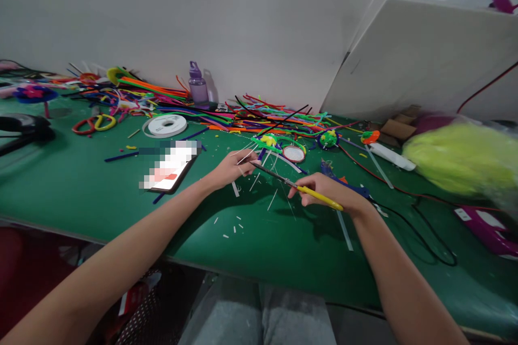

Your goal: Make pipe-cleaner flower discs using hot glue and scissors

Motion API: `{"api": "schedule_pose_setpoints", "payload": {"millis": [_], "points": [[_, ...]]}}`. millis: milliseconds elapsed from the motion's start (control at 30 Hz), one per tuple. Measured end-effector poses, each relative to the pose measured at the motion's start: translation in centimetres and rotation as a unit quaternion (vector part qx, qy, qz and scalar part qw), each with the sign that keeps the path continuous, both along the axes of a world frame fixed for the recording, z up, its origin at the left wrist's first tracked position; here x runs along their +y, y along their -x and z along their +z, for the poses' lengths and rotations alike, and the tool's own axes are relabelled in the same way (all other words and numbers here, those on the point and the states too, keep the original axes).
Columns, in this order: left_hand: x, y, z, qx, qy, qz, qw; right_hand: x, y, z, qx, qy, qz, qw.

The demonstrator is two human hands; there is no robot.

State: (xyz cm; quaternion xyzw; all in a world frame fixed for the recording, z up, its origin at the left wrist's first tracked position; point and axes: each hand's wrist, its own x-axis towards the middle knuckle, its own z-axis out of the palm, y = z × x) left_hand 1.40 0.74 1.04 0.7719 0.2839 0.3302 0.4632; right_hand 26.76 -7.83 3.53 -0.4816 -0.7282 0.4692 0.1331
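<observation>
Through the head camera, I am keeping the smartphone (174,167) on the green desk (121,194) as my landmark. Right of it, my left hand (234,167) is holding thin white strands (245,156), its fingers pinching narrowly. Farther right of the phone, my right hand (324,190) is gripping the yellow-handled scissors (324,199), fingers curling closely around them, and the dark tips are reaching the left fingertips. Small white clippings (225,236) are lying right of the phone and nearer my body. Beyond the phone, the white ribbon spool (156,127) is resting flat, and the purple water bottle (198,89) is standing farther back. Colorful pipe cleaners (157,89) are spreading across the desk behind the phone, reaching to both sides.
</observation>
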Motion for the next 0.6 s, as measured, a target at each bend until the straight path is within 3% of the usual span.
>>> {"api": "schedule_pose_setpoints", "payload": {"millis": [233,600], "points": [[-0.1,0.1,0.2,-0.010,0.005,0.017,1.000,-0.3,-0.3,0.3,0.011,0.041,0.029,0.999],[0.0,0.3,0.2,-0.021,-0.020,0.036,0.999,-0.1,-1.4,-0.4,0.005,0.034,0.037,0.999]]}}
